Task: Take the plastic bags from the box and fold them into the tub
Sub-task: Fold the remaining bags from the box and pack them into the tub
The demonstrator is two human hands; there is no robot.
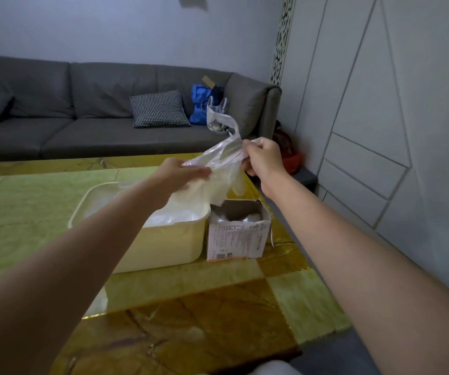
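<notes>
Head view: left hand (183, 171) and right hand (262, 156) fingers pinch plastic bag (219, 169) above box (238, 231), tub (164, 244).

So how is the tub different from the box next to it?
The tub is cream plastic, wide and low with rounded corners; the box is cardboard, smaller, with square edges and printed labels. The tub has a smooth rim; the box's top is torn open. The tub holds pale plastic bags, while the box's inside looks dark. Both are open-topped and sit side by side on the table.
</notes>
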